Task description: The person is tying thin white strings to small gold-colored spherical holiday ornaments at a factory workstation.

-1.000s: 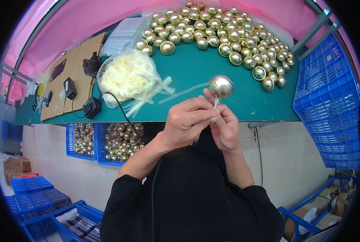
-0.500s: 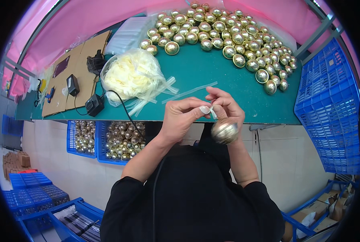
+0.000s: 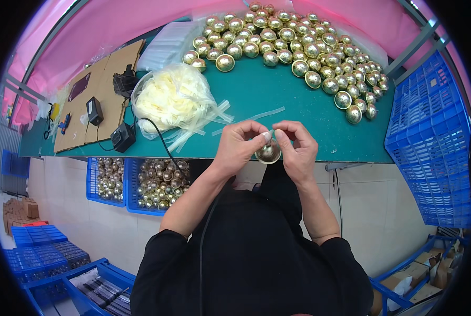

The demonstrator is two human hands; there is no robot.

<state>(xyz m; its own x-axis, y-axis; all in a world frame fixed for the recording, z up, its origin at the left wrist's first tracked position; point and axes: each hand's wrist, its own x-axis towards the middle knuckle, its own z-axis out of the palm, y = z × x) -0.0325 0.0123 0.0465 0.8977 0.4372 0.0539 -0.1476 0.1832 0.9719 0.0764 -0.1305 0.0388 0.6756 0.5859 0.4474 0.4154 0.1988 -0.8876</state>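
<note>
Both hands are meeting over the near edge of the green table [image 3: 298,105], just above the person's lap. The left hand [image 3: 238,147] and right hand [image 3: 298,150] are pinching closed, between thumb and fingertips, on the top of one gold ball ornament [image 3: 268,152], which is hanging just beneath the fingers. A second ago the ball was being held higher, over the tabletop; half a second ago it was already dropping below the right hand, and it is now sitting between the two hands, suggesting that work at its cap is under way. A pale strip [image 3: 248,120] is lying on the table just beyond the hands, beside a bag of pale strips [image 3: 175,100]. More gold balls [image 3: 293,39] are lying heaped at the far side, and others are filling blue crates [image 3: 140,181] under the table.
</note>
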